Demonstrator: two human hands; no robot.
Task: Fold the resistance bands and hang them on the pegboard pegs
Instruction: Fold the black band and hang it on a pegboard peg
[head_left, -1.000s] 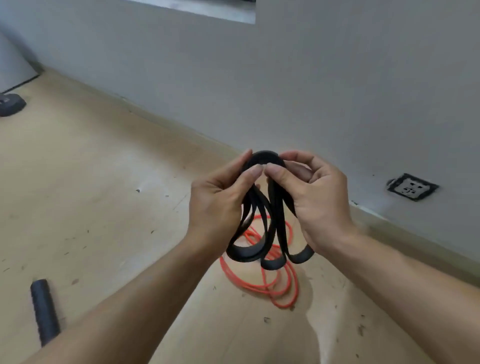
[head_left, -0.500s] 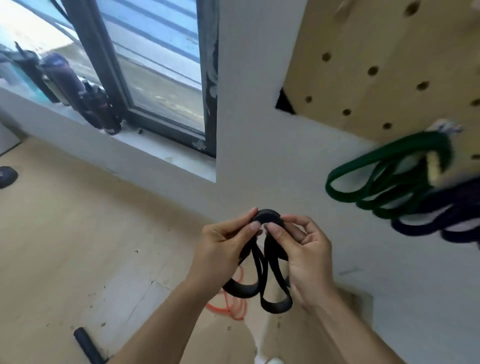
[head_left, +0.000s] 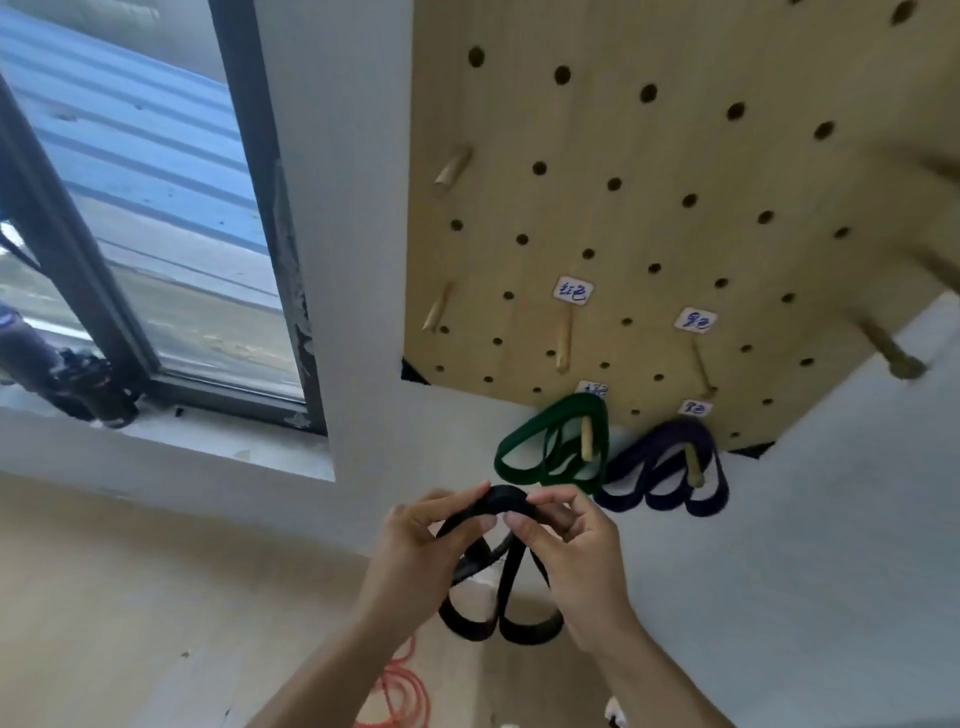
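A folded black resistance band (head_left: 503, 582) hangs in loops between my hands. My left hand (head_left: 415, 551) and my right hand (head_left: 576, 551) both pinch its top fold, just below the wooden pegboard (head_left: 649, 197). A green band (head_left: 550, 441) and a dark purple band (head_left: 665, 473) hang folded on two low pegs. Bare wooden pegs (head_left: 562, 340) stick out above them, under small handwritten labels. An orange band (head_left: 400, 691) lies on the floor below my left forearm.
A window (head_left: 156, 218) with a dark frame fills the left side, with dark objects (head_left: 67, 374) on its sill. The grey wall (head_left: 831, 519) runs behind the pegboard. Light wooden floor (head_left: 130, 597) spreads at the lower left.
The view has swung up from the floor to the pegboard. My hands have kept hold of the black band and lifted it toward the hanging bands.
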